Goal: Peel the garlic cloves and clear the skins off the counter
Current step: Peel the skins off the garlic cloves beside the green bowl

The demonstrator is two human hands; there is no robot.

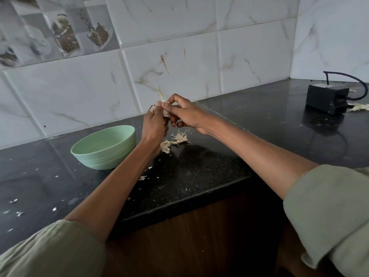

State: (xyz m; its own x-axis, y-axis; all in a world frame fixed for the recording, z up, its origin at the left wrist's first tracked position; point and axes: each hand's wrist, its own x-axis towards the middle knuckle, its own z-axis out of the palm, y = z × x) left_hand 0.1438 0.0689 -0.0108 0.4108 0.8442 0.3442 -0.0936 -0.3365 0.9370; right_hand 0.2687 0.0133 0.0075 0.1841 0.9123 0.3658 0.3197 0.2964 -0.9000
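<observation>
Still mid-peel: left hand (pixel 154 124) grips the garlic (pixel 165 112) above the counter (pixel 209 166), right hand (pixel 182 112) pinches its skin. Loose skins (pixel 176 139) lie at 6 o'clock below; green bowl (pixel 103 147) at 8. Next, probably tugging that skin free.

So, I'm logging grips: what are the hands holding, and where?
Both hands pinch one garlic clove between fingertips; exact grip spot is hidden.
</observation>
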